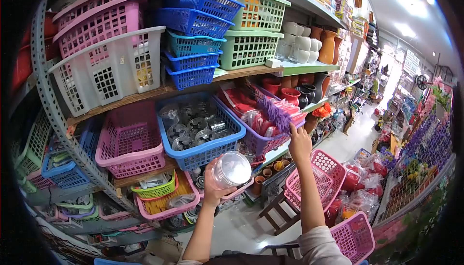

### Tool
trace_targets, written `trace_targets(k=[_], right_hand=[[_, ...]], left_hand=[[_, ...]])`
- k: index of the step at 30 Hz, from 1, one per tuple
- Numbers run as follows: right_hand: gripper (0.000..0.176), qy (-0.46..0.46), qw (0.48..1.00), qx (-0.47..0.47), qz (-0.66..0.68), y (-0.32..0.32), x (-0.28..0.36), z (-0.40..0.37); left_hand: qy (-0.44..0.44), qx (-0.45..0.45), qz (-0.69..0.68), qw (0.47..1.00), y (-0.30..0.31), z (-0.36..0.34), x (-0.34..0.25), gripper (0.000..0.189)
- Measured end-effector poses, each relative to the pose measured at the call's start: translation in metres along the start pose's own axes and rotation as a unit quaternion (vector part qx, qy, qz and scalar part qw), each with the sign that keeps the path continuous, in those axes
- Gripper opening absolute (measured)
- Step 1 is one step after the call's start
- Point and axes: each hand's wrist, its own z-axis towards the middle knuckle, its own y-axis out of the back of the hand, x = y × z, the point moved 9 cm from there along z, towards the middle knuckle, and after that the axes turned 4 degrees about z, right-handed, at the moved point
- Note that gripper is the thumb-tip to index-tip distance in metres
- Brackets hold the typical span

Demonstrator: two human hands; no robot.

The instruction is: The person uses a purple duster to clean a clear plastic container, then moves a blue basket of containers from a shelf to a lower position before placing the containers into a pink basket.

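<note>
My left hand [212, 184] is wrapped around a clear plastic jar [233, 168], its round end turned up toward me, in front of the lower shelf. Just behind it, a blue basket [203, 155] holds several similar clear jars [197, 126]. My right hand [300, 144], fingers pinched, grips one end of a shaggy purple duster [273, 113]. The duster slants up and left over a purple basket [265, 142] filled with red and white plastic-wrapped packets [263, 124]. Its darker far end overlaps the shelf edge in this view.
An empty pink basket [130, 151] sits left of the blue one. Stacked baskets [110, 67] crowd the upper shelf. Pink crates [333, 168] and a dark wooden stool [278, 213] stand low at right. Bagged goods [362, 178] and artificial flowers [425, 105] line the aisle's far side.
</note>
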Motion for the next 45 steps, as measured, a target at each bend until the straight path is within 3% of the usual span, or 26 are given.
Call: trace_targets(k=[3, 4, 5, 6, 7, 10, 11, 15, 16, 17, 19, 21, 23, 25, 26, 27, 29, 30, 31, 33, 34, 37, 39, 41, 42, 45], right_hand=[[0.042, -0.068, 0.991, 0.026, 0.111, 0.022, -0.006, -0.030], [0.039, -0.048, 0.982, -0.028, 0.182, 0.023, -0.014, -0.046], [0.036, -0.144, 0.952, 0.022, 0.268, 0.025, -0.022, -0.065], [0.034, -0.153, 0.918, 0.018, 0.365, 0.014, -0.030, -0.087], [0.034, -0.192, 0.851, 0.041, 0.488, -0.010, -0.040, -0.115], [0.035, -0.188, 0.775, 0.113, 0.592, -0.022, -0.035, -0.176], [0.034, -0.197, 0.780, 0.165, 0.570, -0.026, -0.038, -0.194], [0.033, -0.034, 0.830, 0.222, 0.510, -0.005, -0.022, -0.204], [0.033, -0.033, 0.829, 0.223, 0.512, -0.003, -0.026, -0.202], [0.033, -0.042, 0.852, 0.224, 0.471, -0.004, -0.033, -0.200], [0.033, -0.050, 0.872, 0.225, 0.431, 0.004, -0.032, -0.191], [0.034, -0.101, 0.910, 0.169, 0.364, 0.023, -0.034, -0.177], [0.033, -0.125, 0.901, 0.183, 0.374, -0.005, -0.059, -0.199], [0.030, -0.018, 0.915, 0.109, 0.389, 0.012, -0.040, -0.193], [0.026, -0.044, 0.838, 0.162, 0.519, 0.006, -0.039, -0.194], [0.026, -0.042, 0.837, 0.163, 0.520, 0.000, -0.041, -0.197], [0.023, -0.129, 0.856, 0.188, 0.464, -0.028, -0.066, -0.208], [0.021, -0.153, 0.847, 0.127, 0.494, -0.023, -0.066, -0.204], [0.021, -0.148, 0.847, 0.127, 0.495, -0.021, -0.067, -0.203], [0.018, -0.165, 0.812, 0.178, 0.531, -0.027, -0.065, -0.210], [0.014, -0.152, 0.780, 0.147, 0.589, -0.025, -0.057, -0.211], [0.017, -0.131, 0.818, 0.186, 0.529, -0.023, -0.048, -0.204], [0.017, -0.187, 0.820, 0.206, 0.500, -0.025, -0.058, -0.206], [0.017, -0.204, 0.804, 0.151, 0.537, -0.028, -0.071, -0.206], [0.017, -0.149, 0.797, 0.143, 0.568, -0.020, -0.066, -0.202], [0.016, -0.146, 0.773, 0.204, 0.583, -0.029, -0.061, -0.207]], left_hand=[[0.038, -0.032, -0.034, 0.998, -0.004, -0.003, -0.008, 0.104], [0.035, -0.035, -0.032, 0.998, -0.003, -0.005, -0.009, 0.104], [0.032, -0.040, -0.031, 0.998, 0.002, -0.007, -0.006, 0.104], [0.042, -0.045, -0.071, 0.996, 0.010, -0.009, 0.003, 0.103], [0.050, -0.050, -0.111, 0.991, 0.015, -0.009, 0.008, 0.103], [0.054, -0.069, -0.136, 0.987, 0.027, -0.010, 0.002, 0.104], [0.055, -0.086, -0.147, 0.984, 0.033, -0.010, 0.002, 0.109], [0.067, -0.110, -0.055, 0.990, 0.064, -0.023, 0.021, 0.106], [0.117, -0.207, -0.131, 0.962, 0.076, -0.024, 0.027, 0.109], [0.117, -0.208, -0.130, 0.962, 0.073, -0.022, 0.022, 0.109], [0.046, -0.105, -0.035, 0.993, 0.053, -0.011, -0.001, 0.112], [0.058, -0.102, -0.028, 0.993, 0.055, -0.011, -0.001, 0.112], [0.051, -0.087, -0.035, 0.994, 0.049, -0.007, -0.008, 0.111], [0.039, -0.105, -0.012, 0.994, 0.058, -0.008, -0.006, 0.111], [0.045, -0.112, -0.021, 0.993, 0.061, -0.008, -0.004, 0.110], [0.051, -0.118, -0.030, 0.991, 0.061, -0.008, -0.006, 0.109], [0.086, -0.147, -0.045, 0.984, 0.063, -0.008, -0.009, 0.108], [0.060, -0.134, -0.027, 0.989, 0.064, -0.005, -0.015, 0.108], [0.030, -0.121, -0.007, 0.992, 0.064, -0.002, -0.021, 0.107], [0.022, -0.127, -0.012, 0.992, 0.071, -0.001, -0.020, 0.107], [0.020, -0.129, -0.013, 0.991, 0.074, -0.001, -0.019, 0.107], [0.026, -0.155, -0.018, 0.987, 0.082, -0.003, -0.015, 0.108], [0.019, -0.120, 0.023, 0.992, 0.076, 0.002, -0.023, 0.107], [0.011, -0.119, 0.023, 0.993, 0.079, 0.004, -0.023, 0.105], [0.017, -0.123, 0.018, 0.992, 0.079, 0.003, -0.024, 0.105], [0.015, -0.120, 0.026, 0.992, 0.075, 0.006, -0.031, 0.103]])
